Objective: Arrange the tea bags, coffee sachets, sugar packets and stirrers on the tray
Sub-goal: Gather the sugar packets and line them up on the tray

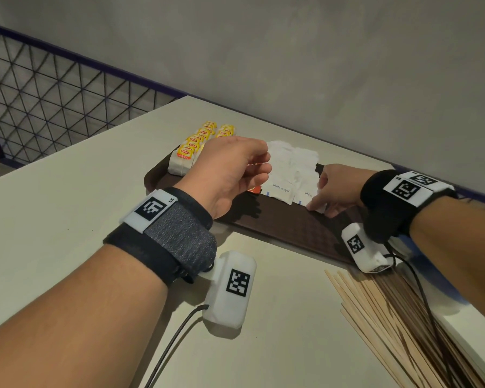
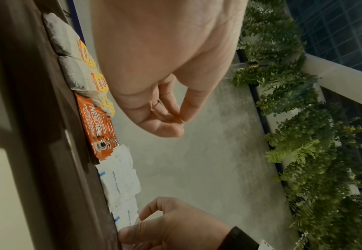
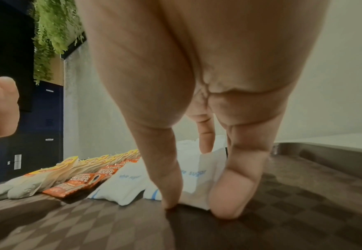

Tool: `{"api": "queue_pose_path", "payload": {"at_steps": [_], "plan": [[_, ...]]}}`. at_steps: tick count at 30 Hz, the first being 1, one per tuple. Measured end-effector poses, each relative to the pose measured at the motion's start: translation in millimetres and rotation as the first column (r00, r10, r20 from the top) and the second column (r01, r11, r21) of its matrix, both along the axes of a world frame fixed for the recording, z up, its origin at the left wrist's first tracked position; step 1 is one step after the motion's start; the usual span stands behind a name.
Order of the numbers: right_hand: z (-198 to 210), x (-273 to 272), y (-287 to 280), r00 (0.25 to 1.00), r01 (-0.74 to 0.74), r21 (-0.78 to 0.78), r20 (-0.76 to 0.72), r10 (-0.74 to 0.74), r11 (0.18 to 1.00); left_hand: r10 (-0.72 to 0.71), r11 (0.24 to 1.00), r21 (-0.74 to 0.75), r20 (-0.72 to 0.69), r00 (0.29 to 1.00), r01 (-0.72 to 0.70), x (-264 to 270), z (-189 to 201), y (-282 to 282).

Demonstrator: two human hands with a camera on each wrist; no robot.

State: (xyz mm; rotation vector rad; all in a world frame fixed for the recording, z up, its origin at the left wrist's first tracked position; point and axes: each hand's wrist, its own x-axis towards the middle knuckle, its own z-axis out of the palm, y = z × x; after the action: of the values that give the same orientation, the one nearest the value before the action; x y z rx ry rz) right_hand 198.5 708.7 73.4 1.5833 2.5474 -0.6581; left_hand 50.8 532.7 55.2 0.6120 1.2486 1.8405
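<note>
A brown tray (image 1: 291, 231) lies on the beige table. Along its far left are two rows of tea bags (image 1: 199, 144) with yellow tags. Orange coffee sachets (image 2: 96, 128) lie beside them, mostly hidden under my left hand in the head view. White sugar packets (image 1: 286, 169) fill the middle. My left hand (image 1: 258, 166) hovers over the sachets, its fingers loosely curled and holding nothing. My right hand (image 1: 318, 203) pinches the near end of a sugar packet (image 3: 193, 191) between thumb and curled forefinger, down on the tray. Wooden stirrers (image 1: 389, 317) lie fanned on the table at the lower right.
A grey wall stands close behind the tray. The table's left edge drops off toward a black mesh fence (image 1: 39, 107). Black cables run from both wrist cameras, the right one across the stirrers. A white sheet (image 1: 443, 301) lies under my right forearm.
</note>
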Motion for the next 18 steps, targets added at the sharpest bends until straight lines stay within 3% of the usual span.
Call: {"api": "queue_pose_path", "payload": {"at_steps": [6,12,15,18], "plan": [[7.5,-0.2,-6.8,0.999,-0.026,0.032,0.028,0.026,0.999,-0.076,0.997,0.028,-0.067,0.995,0.078,-2.5,3.7,-3.3],[64.2,39.8,-74.8,0.989,-0.145,0.128,-0.008,0.147,0.981,-0.220,0.967,0.069,-0.250,0.943,0.244,10.0,30.0,-17.7],[77.3,83.7,-116.7,0.961,-0.245,0.132,0.167,0.222,0.960,-0.281,0.953,-0.018,-0.415,0.865,0.301,34.9,46.6,-27.0],[64.5,140.1,-143.5,0.864,-0.282,0.050,0.448,0.231,0.958,-0.341,0.936,-0.149,-0.614,0.712,0.320,67.9,53.6,-42.8]]}}
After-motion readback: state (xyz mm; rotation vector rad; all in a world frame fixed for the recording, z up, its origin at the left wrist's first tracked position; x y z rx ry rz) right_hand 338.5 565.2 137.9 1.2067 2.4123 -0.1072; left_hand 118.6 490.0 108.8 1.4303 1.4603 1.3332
